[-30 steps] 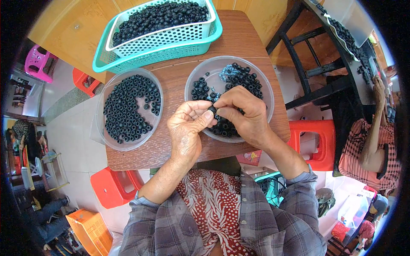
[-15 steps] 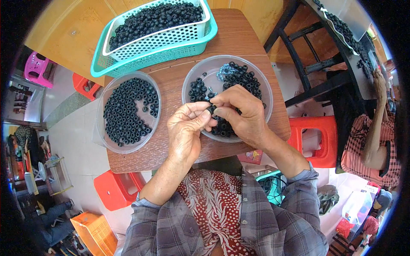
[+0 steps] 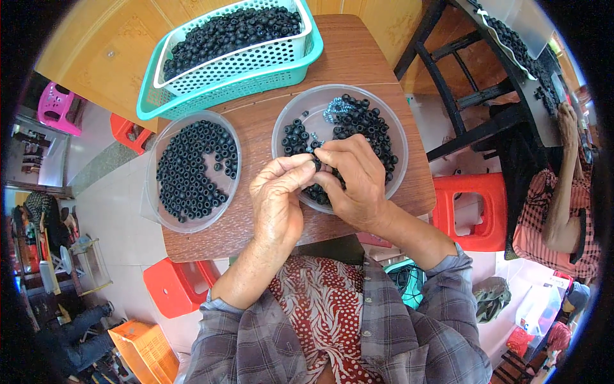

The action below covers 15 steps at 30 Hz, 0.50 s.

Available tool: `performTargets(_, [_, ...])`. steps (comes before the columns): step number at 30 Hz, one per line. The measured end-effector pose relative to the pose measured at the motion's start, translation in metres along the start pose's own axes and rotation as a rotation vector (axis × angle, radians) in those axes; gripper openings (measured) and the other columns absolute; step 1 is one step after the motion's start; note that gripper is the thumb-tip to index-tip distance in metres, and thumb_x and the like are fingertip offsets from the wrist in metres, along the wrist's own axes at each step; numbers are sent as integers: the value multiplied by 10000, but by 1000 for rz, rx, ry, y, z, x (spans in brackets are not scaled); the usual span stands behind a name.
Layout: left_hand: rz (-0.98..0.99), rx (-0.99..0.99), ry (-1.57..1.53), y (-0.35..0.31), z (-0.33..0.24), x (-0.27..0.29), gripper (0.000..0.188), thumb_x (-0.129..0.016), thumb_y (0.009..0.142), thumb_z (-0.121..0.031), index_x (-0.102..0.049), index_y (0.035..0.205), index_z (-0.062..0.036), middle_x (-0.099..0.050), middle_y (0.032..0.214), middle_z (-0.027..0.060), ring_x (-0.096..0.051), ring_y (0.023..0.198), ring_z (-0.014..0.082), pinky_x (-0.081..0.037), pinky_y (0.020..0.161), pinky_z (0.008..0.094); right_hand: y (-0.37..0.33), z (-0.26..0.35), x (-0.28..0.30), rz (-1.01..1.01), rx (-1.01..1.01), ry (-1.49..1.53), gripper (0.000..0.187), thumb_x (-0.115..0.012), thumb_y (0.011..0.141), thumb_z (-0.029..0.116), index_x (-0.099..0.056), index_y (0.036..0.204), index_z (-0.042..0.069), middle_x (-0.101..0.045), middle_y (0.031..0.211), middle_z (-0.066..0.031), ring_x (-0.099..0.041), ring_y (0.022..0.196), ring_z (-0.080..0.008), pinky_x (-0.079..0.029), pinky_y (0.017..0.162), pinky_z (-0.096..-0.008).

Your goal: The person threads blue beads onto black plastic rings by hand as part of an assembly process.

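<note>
Both my hands meet over the near-left part of the right-hand clear plastic tub (image 3: 313,120). A black bead (image 3: 316,164) is pinched between the thumb and fingers of my left hand (image 3: 276,195). My right hand (image 3: 355,182) has its thumb and fingertips closed at the same bead from the right. Beneath them lie loose black beads (image 3: 378,136), and small silvery-blue pieces (image 3: 337,109) are heaped at the tub's far side. To the left, another clear round tub (image 3: 238,153) holds many black ring-like beads (image 3: 185,173).
A white perforated basket (image 3: 236,63) full of black beads sits inside a teal basket (image 3: 224,97) at the table's far left. Red stools (image 3: 167,291) flank the wooden table (image 3: 358,48). On the right, another person's arm (image 3: 566,173) reaches to a dark table with beads.
My right hand has shifted slightly, and its fingers have turned around the bead. The bead now shows more plainly between my fingertips. My left hand stays nearly in place.
</note>
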<state>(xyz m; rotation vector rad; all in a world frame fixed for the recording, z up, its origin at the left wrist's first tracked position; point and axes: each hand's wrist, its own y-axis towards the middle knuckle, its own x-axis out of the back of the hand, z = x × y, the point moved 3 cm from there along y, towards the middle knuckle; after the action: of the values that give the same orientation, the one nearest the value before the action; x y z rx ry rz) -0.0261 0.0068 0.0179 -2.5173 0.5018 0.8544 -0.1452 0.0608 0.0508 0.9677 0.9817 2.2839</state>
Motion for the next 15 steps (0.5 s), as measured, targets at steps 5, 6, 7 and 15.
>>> performTargets(5, [-13, 2, -17, 2, 2, 1, 133, -637, 760, 62, -634, 891, 44, -651, 888, 104, -601, 798, 149, -482, 779, 264, 0, -7, -4, -48, 56, 47, 267, -673, 583, -50, -576, 831, -38, -561, 779, -141, -523, 660, -282, -433, 550, -350])
performTargets(6, [-13, -16, -20, 3, 2, 1, 140, -640, 753, 69, -634, 892, 45, -651, 889, 104, -601, 796, 149, -481, 781, 265, 1, -7, -4, -55, 65, 53, 257, -667, 579, -53, -575, 820, -39, -554, 761, -138, -519, 646, -277, -428, 539, -345])
performTargets(7, [-14, -17, -20, 4, 1, 1, 140, -640, 753, 69, -634, 892, 45, -651, 889, 104, -601, 796, 149, -481, 781, 265, 3, -7, -5, -62, 75, 60, 248, -660, 576, -55, -575, 808, -39, -547, 744, -134, -514, 632, -272, -423, 528, -341])
performTargets(15, [3, -51, 8, 0, 2, -1, 111, -647, 768, 52, -624, 877, 50, -656, 877, 103, -599, 792, 137, -474, 768, 257, 3, -5, -7, -37, 164, 44, 245, -675, 606, -75, -598, 837, -50, -578, 733, -136, -508, 589, -254, -400, 495, -327])
